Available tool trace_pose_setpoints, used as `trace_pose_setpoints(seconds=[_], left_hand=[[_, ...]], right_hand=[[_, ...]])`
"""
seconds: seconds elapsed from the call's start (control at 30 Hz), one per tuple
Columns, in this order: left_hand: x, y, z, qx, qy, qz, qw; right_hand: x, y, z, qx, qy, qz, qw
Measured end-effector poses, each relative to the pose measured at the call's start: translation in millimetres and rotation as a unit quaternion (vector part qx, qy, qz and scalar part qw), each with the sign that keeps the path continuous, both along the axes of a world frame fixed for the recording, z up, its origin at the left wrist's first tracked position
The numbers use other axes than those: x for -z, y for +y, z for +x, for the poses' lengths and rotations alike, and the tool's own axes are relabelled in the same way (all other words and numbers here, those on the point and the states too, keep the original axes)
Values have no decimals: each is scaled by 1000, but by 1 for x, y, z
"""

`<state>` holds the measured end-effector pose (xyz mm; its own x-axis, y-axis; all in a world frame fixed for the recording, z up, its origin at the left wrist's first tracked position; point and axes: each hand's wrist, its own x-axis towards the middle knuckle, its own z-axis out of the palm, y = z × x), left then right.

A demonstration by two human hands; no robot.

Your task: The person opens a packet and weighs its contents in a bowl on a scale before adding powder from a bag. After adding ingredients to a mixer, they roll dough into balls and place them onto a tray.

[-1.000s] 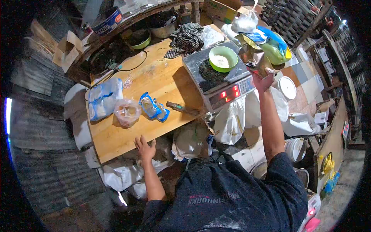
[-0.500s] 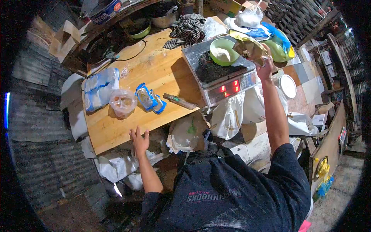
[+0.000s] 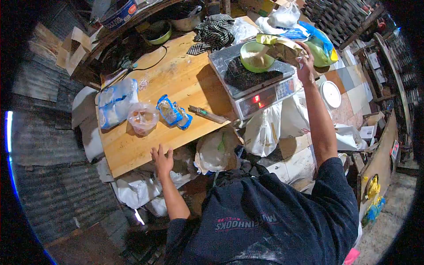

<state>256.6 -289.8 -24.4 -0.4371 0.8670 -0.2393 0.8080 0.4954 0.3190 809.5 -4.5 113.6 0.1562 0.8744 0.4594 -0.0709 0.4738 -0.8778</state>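
My right hand (image 3: 305, 66) grips a crumpled foil-like packet (image 3: 287, 49) with yellowish parts, tilted so its mouth is at the rim of a green bowl (image 3: 257, 68). Pale powder (image 3: 254, 56) lies inside the bowl, and a light blur near the packet's mouth looks like powder falling. Under the bowl is a digital scale (image 3: 247, 84) with red lit digits. My left hand (image 3: 162, 160) is empty, fingers spread at the front edge of the wooden table (image 3: 176, 84). Nearest to it are a knotted clear plastic bag (image 3: 142, 120) and opened blue-and-clear packs (image 3: 173, 113).
A knife-like tool (image 3: 207, 114) lies near the table's front edge. A large blue-and-clear pack (image 3: 117, 104) sits at the left. Striped cloth (image 3: 215, 31) is bunched at the back. White sacks (image 3: 263, 132) and a round white lid (image 3: 330, 94) are below the scale.
My right hand has tipped the packet further, bringing its mouth to the bowl. The light blur inside the bowl is new. My left hand stays at the table edge.
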Motion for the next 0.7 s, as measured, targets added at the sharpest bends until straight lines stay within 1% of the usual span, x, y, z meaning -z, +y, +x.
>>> trace_pose_setpoints(seconds=[0.07,0.13,0.27,0.33,0.57,0.63,0.7], left_hand=[[-3,0,2,-5,-15,5,1000],[-5,0,3,-6,-16,3,1000],[-1,-1,1,-1,-11,12,1000],[-2,-1,1,-4,-12,10,1000],[3,-1,-1,1,-2,11,1000],[3,-1,-1,-1,-6,9,1000],[0,-1,0,-3,-10,8,1000]], right_hand=[[0,2,2,-5,-3,-3,1000],[2,5,5,-17,-41,8,999],[-3,3,0,-13,-44,6,999],[-2,4,0,0,-64,9,998],[-5,2,-3,0,-62,27,998],[-6,3,-2,10,-92,33,995],[-7,3,-4,6,-77,23,997]])
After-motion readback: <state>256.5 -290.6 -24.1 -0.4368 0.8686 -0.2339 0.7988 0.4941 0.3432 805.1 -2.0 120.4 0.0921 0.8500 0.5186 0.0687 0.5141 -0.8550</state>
